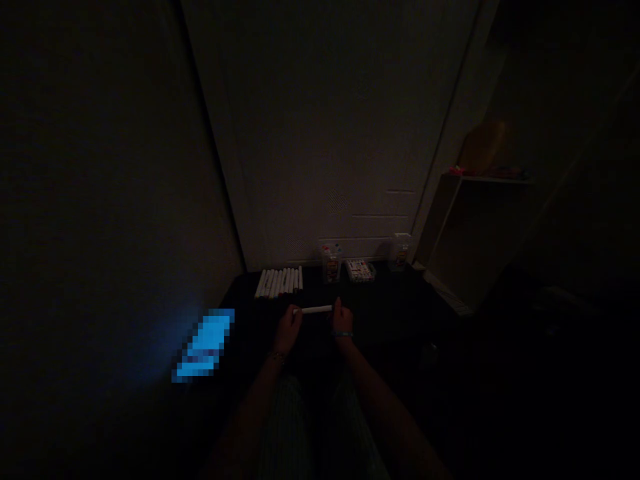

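Both hands hold one white marker point(316, 309) level above the dark table, one at each end. My left hand point(289, 328) is closed around its left end. The right end sits in the closed fingers of my right hand point(343, 320), which has a band at the wrist. Beyond my left hand, a row of white markers point(279, 282) lies side by side on the table. Straight ahead stands a clear container point(331, 264) with some markers upright in it. To its right lies a clear case point(361, 270) with many marker ends showing.
The room is very dark. Another clear container point(400, 252) stands at the back right of the table point(380, 307), against the wall. A glowing blue, pixelated screen point(206, 345) is at the left. A cabinet point(475, 233) with things on top stands at the right.
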The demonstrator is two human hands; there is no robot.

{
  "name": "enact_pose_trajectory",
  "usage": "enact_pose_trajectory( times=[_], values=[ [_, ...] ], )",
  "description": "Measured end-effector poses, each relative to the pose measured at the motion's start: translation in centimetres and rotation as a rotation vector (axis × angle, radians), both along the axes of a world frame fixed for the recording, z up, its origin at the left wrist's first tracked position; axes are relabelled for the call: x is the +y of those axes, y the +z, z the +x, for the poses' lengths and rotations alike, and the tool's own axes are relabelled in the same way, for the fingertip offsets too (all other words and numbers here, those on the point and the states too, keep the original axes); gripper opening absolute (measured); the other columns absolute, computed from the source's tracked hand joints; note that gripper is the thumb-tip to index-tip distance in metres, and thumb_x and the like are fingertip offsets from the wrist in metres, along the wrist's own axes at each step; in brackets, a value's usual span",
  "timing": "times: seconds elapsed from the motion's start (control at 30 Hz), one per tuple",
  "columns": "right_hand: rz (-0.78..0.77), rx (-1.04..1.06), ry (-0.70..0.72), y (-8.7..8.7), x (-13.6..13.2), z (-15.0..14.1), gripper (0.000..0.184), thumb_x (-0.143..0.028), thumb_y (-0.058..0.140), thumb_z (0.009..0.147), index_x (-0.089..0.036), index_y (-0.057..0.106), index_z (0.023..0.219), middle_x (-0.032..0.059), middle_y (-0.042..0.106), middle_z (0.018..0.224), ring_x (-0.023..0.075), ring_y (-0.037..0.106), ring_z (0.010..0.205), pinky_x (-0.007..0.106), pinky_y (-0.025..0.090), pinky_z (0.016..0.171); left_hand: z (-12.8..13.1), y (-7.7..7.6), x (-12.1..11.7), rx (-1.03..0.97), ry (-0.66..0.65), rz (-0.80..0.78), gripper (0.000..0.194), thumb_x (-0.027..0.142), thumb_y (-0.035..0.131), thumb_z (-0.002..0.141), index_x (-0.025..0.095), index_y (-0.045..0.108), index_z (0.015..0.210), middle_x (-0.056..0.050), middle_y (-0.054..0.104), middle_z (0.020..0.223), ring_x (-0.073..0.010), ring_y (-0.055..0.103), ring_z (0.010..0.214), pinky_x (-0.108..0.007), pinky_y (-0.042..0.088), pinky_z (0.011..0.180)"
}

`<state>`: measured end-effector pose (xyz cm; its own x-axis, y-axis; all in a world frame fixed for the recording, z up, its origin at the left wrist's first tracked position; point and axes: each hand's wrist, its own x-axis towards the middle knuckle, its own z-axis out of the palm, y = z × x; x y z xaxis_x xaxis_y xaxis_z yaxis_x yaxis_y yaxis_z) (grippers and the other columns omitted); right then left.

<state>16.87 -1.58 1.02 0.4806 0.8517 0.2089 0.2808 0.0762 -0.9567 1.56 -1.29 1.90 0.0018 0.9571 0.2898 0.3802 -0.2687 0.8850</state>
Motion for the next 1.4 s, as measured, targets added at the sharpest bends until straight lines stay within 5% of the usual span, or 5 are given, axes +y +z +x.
enact_pose_trajectory(
  times=[0.27, 0.63, 1.1, 1.27, 1.4],
  values=[
    [0.063, 0.118, 0.178, 0.5, -0.03, -0.01, 0.044, -0.05, 0.028, 0.081, -0.018, 0.058, 0.077, -0.0012, 0.055, 0.059, 0.0108, 0.05, 0.055, 0.019, 0.036, 0.054, 0.07, -0.69, 0.45, 0.068, -0.034, -0.009, 0.031, 0.045, 0.032, 0.079, 0.02, 0.047, 0.071, 0.004, 0.046, 0.053, -0.0102, 0.044, 0.048, -0.022, 0.03, 0.048],
    [0.115, 0.262, 0.29, 0.52, 0.34, -0.06, 0.041, -0.051, 0.033, 0.08, -0.017, 0.054, 0.073, -0.0004, 0.055, 0.055, 0.0101, 0.05, 0.051, 0.019, 0.039, 0.051, 0.13, -0.65, 0.31, 0.078, -0.034, 0.002, 0.028, 0.044, 0.034, 0.078, 0.021, 0.049, 0.074, 0.004, 0.052, 0.056, -0.0108, 0.048, 0.052, -0.022, 0.035, 0.053],
    [0.092, 0.196, 0.215, 0.02, 0.3, -0.09, 0.046, -0.058, 0.031, 0.078, -0.018, 0.053, 0.069, -0.0004, 0.057, 0.051, 0.0109, 0.052, 0.049, 0.019, 0.038, 0.049, 0.24, -0.54, 0.31, 0.094, -0.031, 0.013, 0.029, 0.042, 0.03, 0.08, 0.021, 0.048, 0.071, 0.005, 0.049, 0.051, -0.0102, 0.047, 0.048, -0.022, 0.034, 0.053],
    [0.113, 0.172, 0.206, -0.11, 0.23, -0.02, 0.047, -0.058, 0.03, 0.078, -0.018, 0.051, 0.063, -0.001, 0.056, 0.051, 0.0102, 0.051, 0.048, 0.019, 0.038, 0.049, 0.4, -0.39, 0.15, 0.097, -0.044, 0.04, 0.025, 0.045, 0.043, 0.073, 0.021, 0.05, 0.078, 0.004, 0.054, 0.058, -0.0109, 0.05, 0.053, -0.021, 0.034, 0.052],
    [0.094, 0.153, 0.177, -0.37, 0.45, -0.05, 0.046, -0.058, 0.031, 0.077, -0.019, 0.051, 0.064, -0.0015, 0.056, 0.052, 0.0101, 0.051, 0.049, 0.019, 0.037, 0.048, 0.32, -0.25, 0.14, 0.077, -0.036, 0.011, 0.029, 0.043, 0.032, 0.079, 0.021, 0.048, 0.068, 0.004, 0.05, 0.052, -0.0104, 0.046, 0.048, -0.022, 0.033, 0.052]
  ],
)
